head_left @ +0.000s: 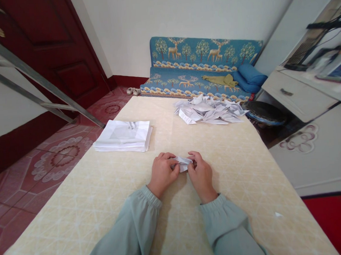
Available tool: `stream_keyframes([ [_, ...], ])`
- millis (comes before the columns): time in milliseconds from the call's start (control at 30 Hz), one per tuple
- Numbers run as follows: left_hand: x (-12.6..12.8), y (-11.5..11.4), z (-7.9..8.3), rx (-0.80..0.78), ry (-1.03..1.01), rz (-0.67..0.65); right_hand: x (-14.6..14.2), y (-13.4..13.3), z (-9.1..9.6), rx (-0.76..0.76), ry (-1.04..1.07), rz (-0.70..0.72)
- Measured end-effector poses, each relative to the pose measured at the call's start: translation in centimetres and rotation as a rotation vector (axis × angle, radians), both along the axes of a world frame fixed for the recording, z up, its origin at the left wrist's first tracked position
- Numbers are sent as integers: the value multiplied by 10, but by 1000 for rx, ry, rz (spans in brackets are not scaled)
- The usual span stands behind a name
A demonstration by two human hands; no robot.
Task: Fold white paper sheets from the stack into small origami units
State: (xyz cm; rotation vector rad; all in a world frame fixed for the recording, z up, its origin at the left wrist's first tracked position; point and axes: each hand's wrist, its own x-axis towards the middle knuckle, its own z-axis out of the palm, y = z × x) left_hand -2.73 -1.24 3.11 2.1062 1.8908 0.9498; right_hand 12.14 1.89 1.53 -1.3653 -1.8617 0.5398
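The thumb and fingers of the left hand (165, 170) are clamped on the left end of a small folded paper (184, 163) at the centre of the frame, and those of the right hand (201, 173) are clamped on its right end. Both ends are covered by the fingers, so only the pale, creased middle shows; its full shape and the undersides of the fingers cannot be made out. The pale green sleeves (143, 217) run down and are cut off by the bottom edge.

Around the hands spreads the cream tablecloth (106, 208), its near edge partly out of frame. Left of centre lies a stack of paper (123, 135); the grey print on its top sheet is too small to read. In the upper middle, right of centre, is a heap of folded papers (211, 109), overlapping so much that single pieces are hard to tell apart. A tiny white scrap (278, 214) lies at lower right.

Beyond the table, the deer-patterned sofa (184, 72) has its lower front hidden. A dark round object (264, 113) at right is partly covered by the table corner. The door (50, 46) and metal frame (41, 87) at upper left are cropped, as is the clutter (327, 52) at upper right, which is hard to identify.
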Motion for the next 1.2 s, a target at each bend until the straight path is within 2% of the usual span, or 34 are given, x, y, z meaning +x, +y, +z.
stream_keyframes([
  [167, -4, 1, -6, 27, -96, 23, 1, 3, 1, 25, 225, 170],
  [233, -4, 2, -7, 35, -104, 18, 2, 4, 3, 57, 250, 254],
  [433, -8, 4, -7, 7, -132, 19, 9, 4, 11, 112, -21, 426],
  [667, -19, 3, -2, 4, -138, -118, 9, 11, 3, 169, -180, 403],
  [833, -26, 4, -8, 5, -90, -219, 4, 10, 3, 171, -234, 353],
  [1033, -23, 3, -8, -9, -101, -177, 4, 9, 5, 114, -115, 322],
  [1200, -24, 3, -6, -32, -266, -175, 6, 6, 6, 45, 45, 373],
])
